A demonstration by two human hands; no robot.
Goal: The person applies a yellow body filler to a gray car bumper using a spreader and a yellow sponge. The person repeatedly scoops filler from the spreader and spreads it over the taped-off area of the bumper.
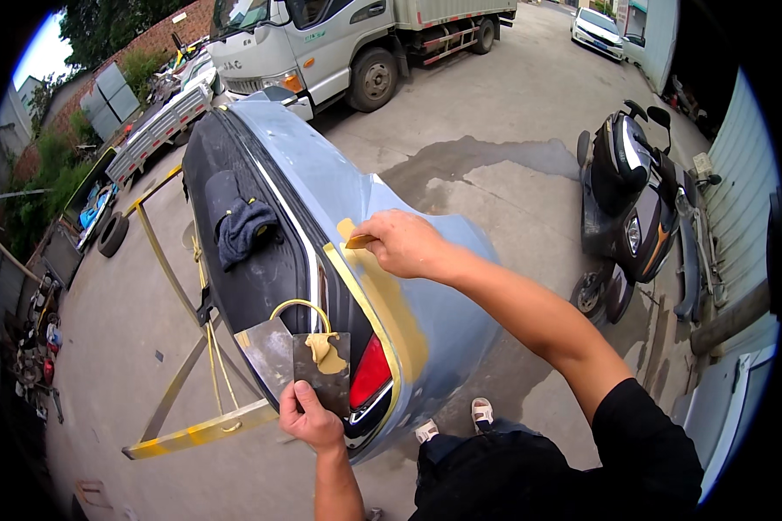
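Right up at the panel, the right hand [400,243] is pinching a yellowish spreader [359,241], fingers drawn in close around it, the thin blade sitting over the upper end of the yellow filler band [395,308] on the blue-grey body panel [460,278]; whether its edge is pressing on the surface, I can't tell. Lower down, the left hand [311,421] is gripping a dark plate [326,388] by its lower left corner, thumb lying on top, fingers hidden beneath, and a lump of putty [324,352] is sitting towards the far end. A lighter grey plate [265,352] is showing just beside it; how the hand is holding that one isn't clear. The spreader is looking light and slightly springy, so low and across its back seems the place for taking hold, leaving the edge free. The plate is looking thin, stiff and light, the putty soft, sticky and liable to slide if tilted, so a clean corner, kept level, is suiting it best. Close below, the red lamp [371,369] is sitting beside the band.
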